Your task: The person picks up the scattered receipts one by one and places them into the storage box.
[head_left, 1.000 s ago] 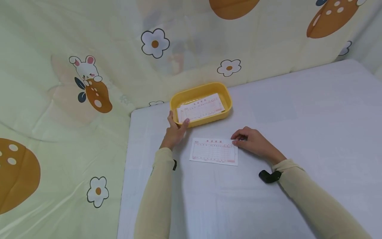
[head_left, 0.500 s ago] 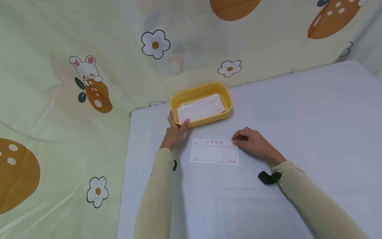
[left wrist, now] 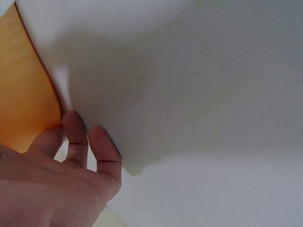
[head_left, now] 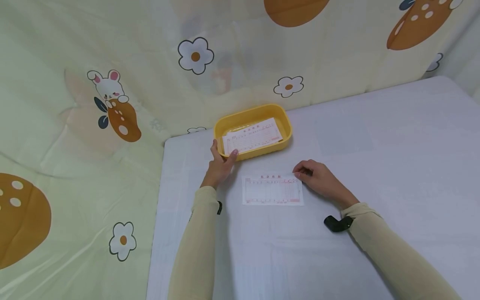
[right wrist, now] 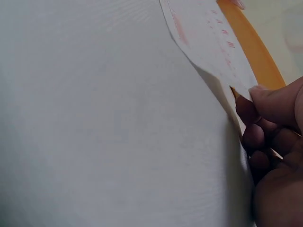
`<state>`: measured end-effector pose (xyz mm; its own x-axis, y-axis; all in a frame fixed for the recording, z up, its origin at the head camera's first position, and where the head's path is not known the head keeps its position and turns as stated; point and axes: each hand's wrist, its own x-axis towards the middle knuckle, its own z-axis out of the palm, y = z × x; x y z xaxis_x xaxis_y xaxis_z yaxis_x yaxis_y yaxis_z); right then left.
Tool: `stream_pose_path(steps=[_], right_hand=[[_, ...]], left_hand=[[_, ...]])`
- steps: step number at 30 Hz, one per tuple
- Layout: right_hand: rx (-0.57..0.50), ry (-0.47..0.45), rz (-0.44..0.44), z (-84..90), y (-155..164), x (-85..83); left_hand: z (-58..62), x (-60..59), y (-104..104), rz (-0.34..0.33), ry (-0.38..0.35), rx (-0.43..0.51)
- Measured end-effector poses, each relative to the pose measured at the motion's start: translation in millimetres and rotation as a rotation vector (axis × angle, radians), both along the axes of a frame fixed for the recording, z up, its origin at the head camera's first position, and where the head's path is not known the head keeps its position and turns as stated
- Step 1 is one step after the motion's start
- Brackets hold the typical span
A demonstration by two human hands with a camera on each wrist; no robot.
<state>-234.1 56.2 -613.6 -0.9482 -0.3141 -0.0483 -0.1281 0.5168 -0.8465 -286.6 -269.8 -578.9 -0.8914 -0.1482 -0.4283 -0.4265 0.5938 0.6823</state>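
Observation:
A yellow tray (head_left: 286, 125) stands at the back of the white table (head_left: 382, 166) with printed paper slips (head_left: 252, 136) lying in it. My left hand (head_left: 223, 155) grips the tray's near left corner, thumb on the rim; in the left wrist view the fingers (left wrist: 78, 137) lie against the tray wall (left wrist: 23, 94). Another paper slip (head_left: 272, 190) lies in front of the tray. My right hand (head_left: 300, 174) pinches its far right corner. The right wrist view shows that slip (right wrist: 208, 47) raised off the table between thumb and fingers (right wrist: 265, 101), with the tray's rim (right wrist: 258, 52) behind.
A pale yellow cloth (head_left: 112, 104) printed with flowers and a rabbit hangs behind and to the left of the table. The table's left edge (head_left: 159, 216) runs close to my left forearm. A black strap (head_left: 336, 223) sits on my right wrist.
The right hand has lifted the far right corner of the slip, which now looks shorter and has shifted slightly right. The left hand and tray have not moved.

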Motion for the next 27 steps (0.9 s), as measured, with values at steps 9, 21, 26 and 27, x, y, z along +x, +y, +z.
stream_pose_path(steps=[9,21,26,27], right_hand=[[-0.074,-0.054,-0.027,4.6,4,-11.3],[-0.098,-0.02,-0.14,28.9,-4,-29.2],[-0.121,0.021,-0.162,54.8,-12,-47.9],[-0.117,0.029,-0.169,59.9,-14,-52.2]], left_hand=[[-2.9,-1.0,-4,-0.014,0.023,0.007],[-6.8,-2.6,-6,-0.035,0.048,-0.002],[-32.1,-21.4,-13,-0.044,0.028,-0.043],[-31.9,-21.6,-14,-0.045,0.029,-0.044]])
